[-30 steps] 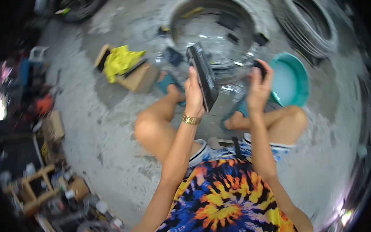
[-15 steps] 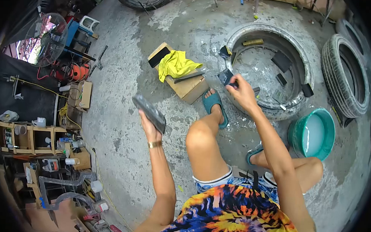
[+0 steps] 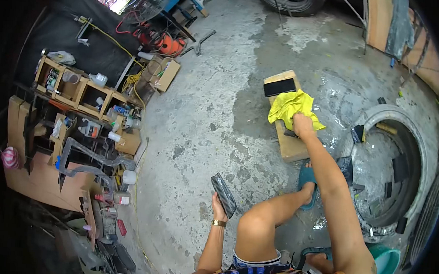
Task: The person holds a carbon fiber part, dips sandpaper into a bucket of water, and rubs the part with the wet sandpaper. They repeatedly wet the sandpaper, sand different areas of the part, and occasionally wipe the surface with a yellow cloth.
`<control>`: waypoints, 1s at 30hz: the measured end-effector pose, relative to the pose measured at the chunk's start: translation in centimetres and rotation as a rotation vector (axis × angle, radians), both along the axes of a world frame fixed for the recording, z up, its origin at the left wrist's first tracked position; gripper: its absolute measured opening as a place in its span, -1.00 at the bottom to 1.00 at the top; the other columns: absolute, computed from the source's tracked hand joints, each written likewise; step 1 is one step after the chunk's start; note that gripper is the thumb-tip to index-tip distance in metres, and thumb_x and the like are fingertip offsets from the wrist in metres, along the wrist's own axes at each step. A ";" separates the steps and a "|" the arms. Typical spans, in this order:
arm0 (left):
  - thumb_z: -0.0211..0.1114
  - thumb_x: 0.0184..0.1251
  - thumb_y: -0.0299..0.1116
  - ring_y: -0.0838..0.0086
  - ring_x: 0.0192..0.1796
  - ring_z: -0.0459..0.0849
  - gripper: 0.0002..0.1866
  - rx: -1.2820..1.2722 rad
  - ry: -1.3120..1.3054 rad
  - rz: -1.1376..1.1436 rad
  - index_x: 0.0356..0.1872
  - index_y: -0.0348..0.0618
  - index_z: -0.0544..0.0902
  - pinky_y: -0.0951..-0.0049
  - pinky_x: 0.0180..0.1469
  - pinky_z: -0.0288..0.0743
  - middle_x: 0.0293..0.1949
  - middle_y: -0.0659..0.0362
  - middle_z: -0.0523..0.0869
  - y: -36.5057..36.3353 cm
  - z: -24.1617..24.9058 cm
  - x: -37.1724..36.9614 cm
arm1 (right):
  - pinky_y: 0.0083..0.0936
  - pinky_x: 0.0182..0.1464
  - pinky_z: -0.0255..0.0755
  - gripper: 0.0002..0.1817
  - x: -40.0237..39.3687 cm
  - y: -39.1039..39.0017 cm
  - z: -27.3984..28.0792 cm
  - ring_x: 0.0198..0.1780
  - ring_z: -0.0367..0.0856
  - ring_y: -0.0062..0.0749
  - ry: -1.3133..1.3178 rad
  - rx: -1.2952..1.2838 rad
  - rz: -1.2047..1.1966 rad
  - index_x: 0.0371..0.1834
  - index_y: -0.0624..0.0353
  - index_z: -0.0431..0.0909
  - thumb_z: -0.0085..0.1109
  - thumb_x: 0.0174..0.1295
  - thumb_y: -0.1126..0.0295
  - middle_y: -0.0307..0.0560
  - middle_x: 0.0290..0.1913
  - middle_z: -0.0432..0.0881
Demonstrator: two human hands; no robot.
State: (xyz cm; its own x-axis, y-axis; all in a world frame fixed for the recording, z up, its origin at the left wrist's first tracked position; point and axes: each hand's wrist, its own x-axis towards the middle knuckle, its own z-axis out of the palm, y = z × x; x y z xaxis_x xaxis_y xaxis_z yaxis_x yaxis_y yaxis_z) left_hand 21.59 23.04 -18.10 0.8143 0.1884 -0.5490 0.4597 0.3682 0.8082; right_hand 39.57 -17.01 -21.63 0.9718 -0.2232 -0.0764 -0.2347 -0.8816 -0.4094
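My left hand (image 3: 219, 207), with a gold-coloured watch at its wrist, holds a glossy black carbon-patterned piece (image 3: 224, 195) above the concrete floor. On the wooden block (image 3: 294, 150) lies a crumpled yellow cloth (image 3: 289, 107). My right hand (image 3: 303, 125) reaches over to the cloth, its fingers closed on the near edge. A black phone-like slab (image 3: 280, 87) rests at the block's far end, just beyond the cloth. A dark sheet (image 3: 345, 169) hangs on the near rim of the tyre lying flat (image 3: 417, 128).
Inside the tyre are wet dark pads (image 3: 400, 168) and a yellowish strip (image 3: 386, 128). A green basin (image 3: 387, 265) stands at lower right, partly behind my arm. Wooden shelving (image 3: 83, 91) and tools line the left. A wheel (image 3: 291, 2) stands at the back.
The view has swung left. My right hand has let go of the dark sheet at the tyre rim and moved to the yellow cloth. My left hand still holds the carbon-patterned piece.
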 end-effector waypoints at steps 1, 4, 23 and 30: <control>-0.11 0.49 -0.02 0.44 -0.12 0.65 -0.55 0.023 -0.039 -0.009 0.04 -0.16 0.53 0.36 -0.02 0.52 -0.15 0.20 0.68 -0.7 1.0 0.6 | -0.11 -0.07 0.51 -0.75 1.0 -0.6 -0.3 -0.08 0.64 0.03 -0.020 0.081 -0.074 -0.21 0.14 0.66 0.19 0.12 0.25 0.20 -0.15 0.65; -0.07 0.48 0.09 0.45 -0.13 0.65 -0.50 0.028 -0.134 -0.052 0.06 -0.14 0.53 0.41 -0.05 0.54 -0.13 0.21 0.67 -2.3 3.2 2.9 | -0.13 -0.09 0.49 -0.81 2.2 -2.8 0.7 -0.09 0.62 0.07 -0.323 0.274 -0.258 -0.20 0.14 0.62 0.14 0.16 0.34 0.19 -0.15 0.64; -0.05 0.54 -0.15 0.58 -0.23 0.65 -0.64 -0.421 -0.624 -0.713 0.04 -0.22 0.54 0.52 -0.16 0.57 -0.14 0.23 0.67 -20.7 22.4 1.5 | -0.61 0.07 0.39 -0.62 -30.0 -3.3 35.7 -0.02 0.55 -0.52 -0.971 1.170 -0.146 0.14 0.21 0.51 0.19 0.28 0.35 -0.18 0.01 0.59; -0.06 0.56 -0.15 0.74 -0.37 0.43 -0.67 -0.142 -0.831 -0.943 -0.26 -0.17 0.53 0.62 -0.31 0.37 -0.37 0.37 0.53 -24.9 25.3 -6.2 | -0.27 0.02 0.30 -0.41 -41.9 9.6 27.5 0.02 0.42 -0.13 -0.622 -0.175 -0.016 0.28 -0.02 0.41 0.09 0.08 0.52 0.05 0.09 0.39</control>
